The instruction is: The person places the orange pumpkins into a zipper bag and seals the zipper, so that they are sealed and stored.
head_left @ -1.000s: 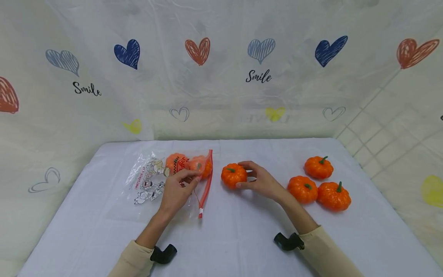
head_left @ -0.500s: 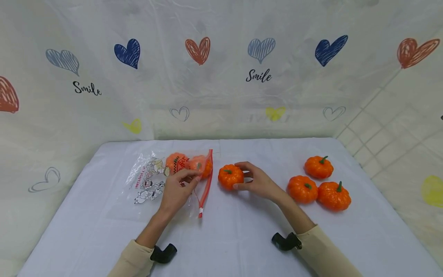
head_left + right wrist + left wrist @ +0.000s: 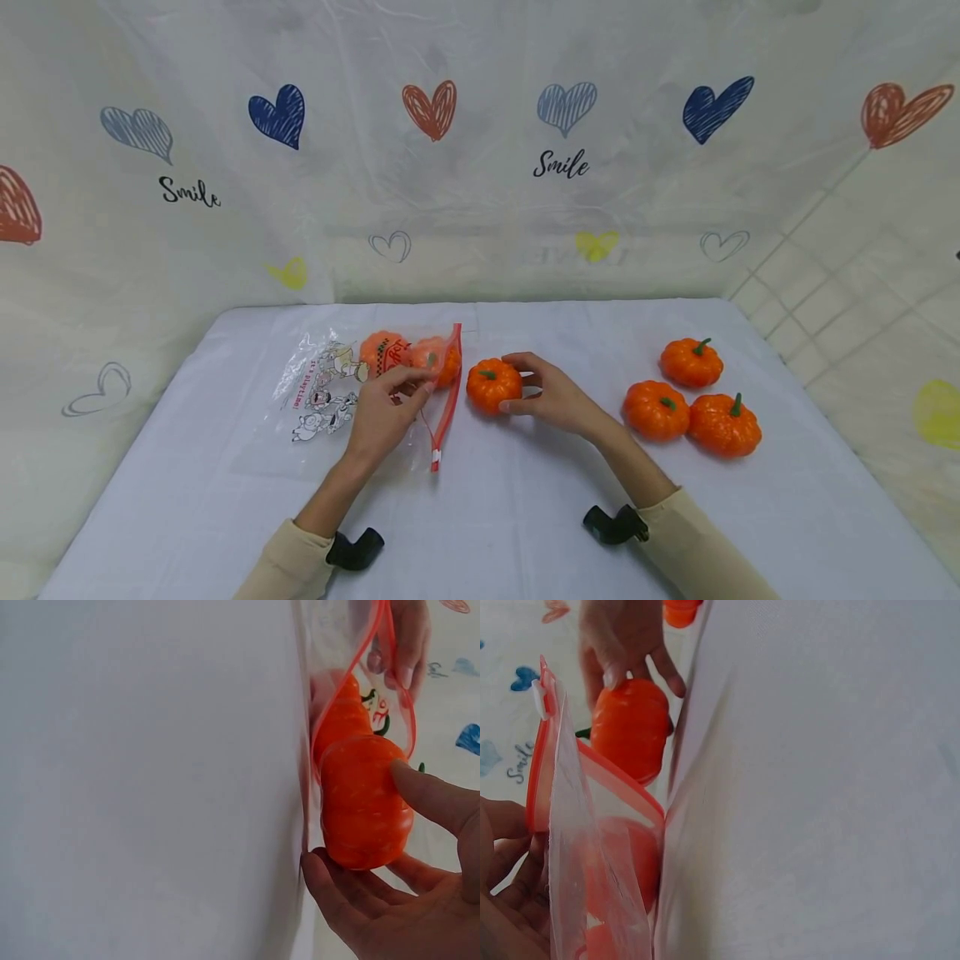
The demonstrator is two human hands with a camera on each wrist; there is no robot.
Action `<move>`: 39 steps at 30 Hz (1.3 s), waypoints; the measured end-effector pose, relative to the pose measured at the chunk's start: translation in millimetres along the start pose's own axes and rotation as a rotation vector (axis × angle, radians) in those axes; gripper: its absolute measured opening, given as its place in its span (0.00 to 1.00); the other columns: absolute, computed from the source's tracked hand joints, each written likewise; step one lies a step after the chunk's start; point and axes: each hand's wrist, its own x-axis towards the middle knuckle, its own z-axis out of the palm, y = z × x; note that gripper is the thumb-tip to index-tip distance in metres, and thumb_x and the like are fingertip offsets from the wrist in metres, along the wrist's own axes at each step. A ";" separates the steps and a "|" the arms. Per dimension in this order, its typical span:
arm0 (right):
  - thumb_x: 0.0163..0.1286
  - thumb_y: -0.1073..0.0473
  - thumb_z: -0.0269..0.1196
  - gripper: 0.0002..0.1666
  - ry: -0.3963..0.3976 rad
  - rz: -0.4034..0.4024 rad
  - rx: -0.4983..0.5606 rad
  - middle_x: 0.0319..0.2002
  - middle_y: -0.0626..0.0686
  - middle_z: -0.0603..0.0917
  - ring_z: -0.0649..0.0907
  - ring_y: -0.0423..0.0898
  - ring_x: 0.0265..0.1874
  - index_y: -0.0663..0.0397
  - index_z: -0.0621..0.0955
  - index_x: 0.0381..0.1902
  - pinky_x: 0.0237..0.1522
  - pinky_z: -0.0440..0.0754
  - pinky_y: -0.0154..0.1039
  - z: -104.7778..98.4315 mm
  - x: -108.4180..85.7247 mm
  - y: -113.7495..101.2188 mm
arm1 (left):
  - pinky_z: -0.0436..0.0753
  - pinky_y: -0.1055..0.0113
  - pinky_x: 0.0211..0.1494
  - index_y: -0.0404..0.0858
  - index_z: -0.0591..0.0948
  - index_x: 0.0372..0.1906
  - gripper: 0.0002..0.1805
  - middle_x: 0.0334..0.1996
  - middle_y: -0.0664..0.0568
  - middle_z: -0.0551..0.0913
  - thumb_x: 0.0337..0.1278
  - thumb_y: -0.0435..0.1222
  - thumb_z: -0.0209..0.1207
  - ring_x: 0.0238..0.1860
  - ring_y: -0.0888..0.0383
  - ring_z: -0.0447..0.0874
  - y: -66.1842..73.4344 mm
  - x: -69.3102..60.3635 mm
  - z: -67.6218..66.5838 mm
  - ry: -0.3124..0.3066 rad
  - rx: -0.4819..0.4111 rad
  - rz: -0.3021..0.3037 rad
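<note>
L grip (image 3: 381, 414) pinches the bag (image 3: 447, 417), R grip (image 3: 557, 400) clamps a pumpkin (image 3: 493, 393); prob. bagging step, next needs gentle slide inside, twd. left edge of counter (image 3: 180, 492).

L hand (image 3: 514, 901) is partly cut off, L wrist cam

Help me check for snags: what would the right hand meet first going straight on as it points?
With the held pumpkin leading, the right hand would likely meet the red-rimmed bag at its mouth; depth is unclear.
</note>
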 end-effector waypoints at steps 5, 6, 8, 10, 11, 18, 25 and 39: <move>0.65 0.54 0.74 0.42 -0.002 -0.001 0.005 0.72 0.56 0.75 0.80 0.58 0.66 0.48 0.70 0.74 0.65 0.83 0.53 1.6 0.4 -1.3 | 0.79 0.75 0.41 0.49 0.90 0.51 0.10 0.42 0.53 0.89 0.68 0.39 0.67 0.43 0.56 0.80 0.0 -0.1 -0.2 -0.005 -0.004 -0.012; 0.65 0.54 0.74 0.42 -0.003 -0.002 0.007 0.72 0.56 0.75 0.80 0.58 0.66 0.49 0.70 0.74 0.65 0.83 0.53 1.9 0.5 -1.4 | 0.79 0.75 0.41 0.49 0.90 0.51 0.10 0.42 0.53 0.89 0.68 0.39 0.67 0.43 0.56 0.80 -0.1 -0.1 -0.1 -0.005 -0.005 -0.014; 0.65 0.54 0.74 0.43 -0.007 -0.005 0.008 0.72 0.56 0.75 0.79 0.58 0.66 0.49 0.70 0.74 0.65 0.83 0.53 2.6 0.9 -1.5 | 0.79 0.74 0.41 0.49 0.90 0.51 0.10 0.42 0.53 0.89 0.68 0.39 0.67 0.43 0.56 0.80 -0.2 -0.1 -0.1 -0.005 -0.006 -0.014; 0.65 0.54 0.74 0.43 -0.010 -0.006 0.011 0.72 0.56 0.75 0.79 0.58 0.67 0.50 0.70 0.75 0.65 0.83 0.53 3.2 1.2 -1.5 | 0.79 0.74 0.41 0.49 0.90 0.51 0.10 0.42 0.53 0.89 0.68 0.39 0.67 0.43 0.56 0.80 -0.2 -0.2 -0.1 -0.005 -0.006 -0.014; 0.65 0.54 0.74 0.43 -0.011 -0.004 0.012 0.72 0.56 0.75 0.79 0.58 0.67 0.50 0.70 0.75 0.65 0.83 0.53 3.4 1.3 -1.4 | 0.79 0.74 0.41 0.49 0.90 0.51 0.10 0.42 0.53 0.89 0.68 0.39 0.67 0.43 0.56 0.80 -0.2 -0.1 0.0 -0.005 -0.006 -0.014; 0.66 0.55 0.74 0.43 -0.012 -0.002 0.017 0.73 0.56 0.75 0.79 0.58 0.67 0.49 0.70 0.75 0.66 0.82 0.54 4.5 2.2 -0.8 | 0.79 0.74 0.42 0.49 0.90 0.51 0.10 0.42 0.53 0.89 0.68 0.39 0.67 0.43 0.55 0.81 0.1 0.4 0.1 -0.006 -0.006 -0.021; 0.66 0.55 0.74 0.42 -0.006 0.004 0.016 0.72 0.56 0.75 0.79 0.57 0.67 0.49 0.70 0.75 0.66 0.82 0.53 7.6 4.2 -1.8 | 0.79 0.74 0.42 0.48 0.90 0.51 0.10 0.42 0.52 0.89 0.67 0.39 0.67 0.43 0.55 0.81 0.4 0.5 0.0 -0.003 -0.004 -0.014; 0.66 0.57 0.73 0.42 0.036 -0.020 -0.017 0.73 0.56 0.74 0.78 0.58 0.68 0.49 0.69 0.75 0.65 0.83 0.53 12.6 8.7 -3.3 | 0.80 0.74 0.41 0.48 0.90 0.50 0.09 0.42 0.53 0.88 0.68 0.39 0.67 0.42 0.55 0.81 1.5 0.1 0.1 0.000 -0.014 -0.014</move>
